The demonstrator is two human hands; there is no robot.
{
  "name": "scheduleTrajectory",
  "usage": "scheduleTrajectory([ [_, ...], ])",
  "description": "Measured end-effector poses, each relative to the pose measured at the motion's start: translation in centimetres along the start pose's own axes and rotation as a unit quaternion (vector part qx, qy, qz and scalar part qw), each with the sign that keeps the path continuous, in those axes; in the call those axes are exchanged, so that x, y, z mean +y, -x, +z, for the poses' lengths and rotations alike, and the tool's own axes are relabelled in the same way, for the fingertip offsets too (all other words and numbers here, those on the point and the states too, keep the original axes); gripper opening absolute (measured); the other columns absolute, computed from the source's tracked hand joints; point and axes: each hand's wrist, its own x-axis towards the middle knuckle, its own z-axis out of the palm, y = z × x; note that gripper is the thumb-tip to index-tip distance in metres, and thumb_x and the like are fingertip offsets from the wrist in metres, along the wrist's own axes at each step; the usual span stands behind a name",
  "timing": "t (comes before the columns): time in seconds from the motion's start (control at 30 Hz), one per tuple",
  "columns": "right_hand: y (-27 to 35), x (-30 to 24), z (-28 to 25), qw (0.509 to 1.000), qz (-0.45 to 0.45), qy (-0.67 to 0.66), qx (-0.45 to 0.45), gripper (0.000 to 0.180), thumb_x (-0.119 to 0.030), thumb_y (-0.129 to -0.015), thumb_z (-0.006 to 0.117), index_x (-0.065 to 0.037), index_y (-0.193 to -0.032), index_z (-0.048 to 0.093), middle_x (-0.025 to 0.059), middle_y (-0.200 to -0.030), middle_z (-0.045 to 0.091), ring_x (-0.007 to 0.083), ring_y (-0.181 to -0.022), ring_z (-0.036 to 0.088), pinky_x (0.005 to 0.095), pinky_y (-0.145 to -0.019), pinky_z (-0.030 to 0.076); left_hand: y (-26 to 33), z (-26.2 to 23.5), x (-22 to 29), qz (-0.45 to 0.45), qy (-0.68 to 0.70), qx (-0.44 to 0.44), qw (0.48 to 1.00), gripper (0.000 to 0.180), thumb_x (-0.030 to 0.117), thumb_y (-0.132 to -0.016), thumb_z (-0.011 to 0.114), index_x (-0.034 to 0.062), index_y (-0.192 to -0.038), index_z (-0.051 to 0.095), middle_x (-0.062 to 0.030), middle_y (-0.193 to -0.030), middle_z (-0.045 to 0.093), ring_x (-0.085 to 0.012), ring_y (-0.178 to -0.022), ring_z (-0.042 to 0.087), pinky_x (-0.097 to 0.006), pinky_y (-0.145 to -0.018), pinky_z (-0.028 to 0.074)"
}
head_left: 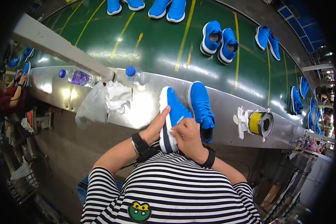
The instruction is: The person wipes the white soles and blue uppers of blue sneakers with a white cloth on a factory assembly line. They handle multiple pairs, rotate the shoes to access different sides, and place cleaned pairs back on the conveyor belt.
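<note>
A blue sneaker [177,108] with a white sole and a dark band near the heel is tilted on its side in front of my body. My left hand [157,126] grips it along the sole edge, thumb toward the upper. Against the shoe's side, near the sole, my right hand [189,139] is closed in a pinch, with a small white wad [171,133] showing at the fingertips; its material is hard to make out. Just right of it, a second blue sneaker [201,106] lies on the metal ledge [224,108], toe pointing away from me.
Beyond the ledge runs a green conveyor belt [156,48] carrying several pairs of blue sneakers [211,37]. Leftward are a white post [63,44], two plastic bottles [80,77], crumpled white cloth [117,97] and a plastic bag [92,106]. A yellow-labelled can [256,123] stands right. Another person [13,93] works far left.
</note>
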Motion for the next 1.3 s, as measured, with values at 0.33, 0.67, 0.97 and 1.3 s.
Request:
scheduleTrajectory([
  [0.33, 2.0, 1.7, -2.9, 0.990, -0.079, -0.074, -0.091, 0.012, -0.004, -0.069, 0.068, -0.010, -0.079, 0.064, 0.0064, -0.098, 0.054, 0.0271, -0.105, 0.049, 0.0401, -0.090, 0.033, 2.3, -0.3, -0.6, -0.042, -0.044, 0.007, 0.998, 0.060, 0.036, -0.089, 0.055, 0.0004, -0.132, 0.032, -0.0125, -0.118, 0.052, -0.0179, -0.101, 0.056, -0.031, -0.084, 0.049],
  [0.67, 3.7, 12.7, -9.9, 0.818, 0.227, -0.420, 0.320, 0.013, -0.009, -0.092, 0.051, -0.001, -0.102, 0.050, 0.0069, -0.094, 0.059, 0.0121, -0.081, 0.058, 0.0264, -0.074, 0.049, 2.7, -3.2, -0.1, 0.028, -0.039, -0.033, 0.998, 0.062, 0.017, -0.087, 0.059, 0.0012, -0.137, 0.027, -0.0122, -0.124, 0.049, -0.0180, -0.108, 0.052, -0.031, -0.089, 0.046],
  [0.97, 8.0, 25.3, -10.4, 0.867, 0.343, -0.134, 0.336, 0.016, 0.000, -0.086, 0.049, -0.001, -0.101, 0.055, 0.0054, -0.088, 0.059, 0.0110, -0.077, 0.053, 0.0241, -0.070, 0.044, 1.1, -5.4, -1.4, 0.029, -0.045, -0.074, 0.996, 0.074, 0.015, -0.081, 0.066, 0.0016, -0.140, 0.023, -0.0121, -0.126, 0.048, -0.0178, -0.110, 0.051, -0.031, -0.093, 0.044],
  [1.3, 10.0, 30.7, -9.8, 0.915, 0.335, 0.075, 0.210, 0.038, -0.002, -0.079, 0.054, 0.001, -0.116, 0.052, 0.0114, -0.109, 0.056, 0.0211, -0.096, 0.055, 0.0288, -0.084, 0.043, 0.9, -5.6, -2.2, 0.008, -0.049, -0.084, 0.995, 0.080, 0.022, -0.075, 0.071, 0.0010, -0.137, 0.025, -0.0125, -0.127, 0.048, -0.0194, -0.112, 0.051, -0.033, -0.095, 0.043],
])
